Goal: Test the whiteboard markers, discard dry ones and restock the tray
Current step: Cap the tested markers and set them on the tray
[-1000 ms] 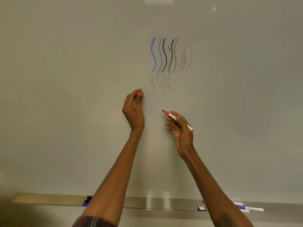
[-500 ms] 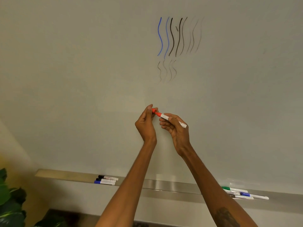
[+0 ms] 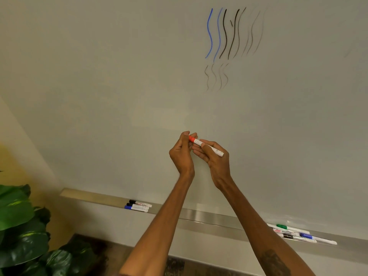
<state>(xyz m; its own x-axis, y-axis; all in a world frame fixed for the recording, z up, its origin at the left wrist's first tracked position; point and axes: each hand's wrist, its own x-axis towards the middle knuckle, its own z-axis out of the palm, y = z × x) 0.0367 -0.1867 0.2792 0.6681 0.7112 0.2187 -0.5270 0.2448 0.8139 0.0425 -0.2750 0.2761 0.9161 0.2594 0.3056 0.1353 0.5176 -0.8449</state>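
In front of the whiteboard (image 3: 119, 76), my right hand (image 3: 216, 162) grips the white barrel of a red marker (image 3: 217, 152). The marker points up and to the left. My left hand (image 3: 182, 154) pinches the red cap (image 3: 192, 139), which sits on the marker's tip. Blue, black and faint grey wavy test strokes (image 3: 229, 32) mark the board above my hands. Below them runs the metal tray (image 3: 209, 217). Three capped markers (image 3: 139, 206) lie at its left. Several more markers (image 3: 294, 233), among them a green and a blue one, lie at its right.
A large leafy green plant (image 3: 20, 226) stands at the lower left beside a yellow wall (image 3: 12, 156). Dark floor (image 3: 179, 265) shows under the tray between my forearms.
My hands came together and lower: the left hand brought the red cap to the marker's tip and it now sits on it. The view tilted down, showing more tray and the plant.
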